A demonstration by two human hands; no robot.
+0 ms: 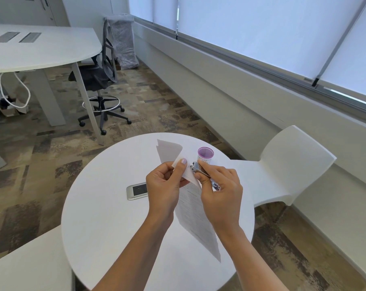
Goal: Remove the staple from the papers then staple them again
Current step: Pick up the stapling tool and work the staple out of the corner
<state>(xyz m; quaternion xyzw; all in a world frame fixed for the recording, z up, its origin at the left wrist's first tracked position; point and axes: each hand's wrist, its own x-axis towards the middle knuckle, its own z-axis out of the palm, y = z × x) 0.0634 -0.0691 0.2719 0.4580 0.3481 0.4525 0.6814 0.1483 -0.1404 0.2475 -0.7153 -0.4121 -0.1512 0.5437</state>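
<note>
Head view: stapling or staple-pulling step, judging by tool at corner; cannot tell which. Papers (195, 215) lifted above tabletop (106, 217), corner pinched in left grip (167, 181). Right grip (217, 185) clamped on metal tool (199, 168), nose touching that corner. Next: squeeze squarely, corner steady.

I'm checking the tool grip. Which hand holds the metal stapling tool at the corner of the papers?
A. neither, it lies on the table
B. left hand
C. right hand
C: the right hand grips the metal tool while the left hand pinches the papers.
</note>
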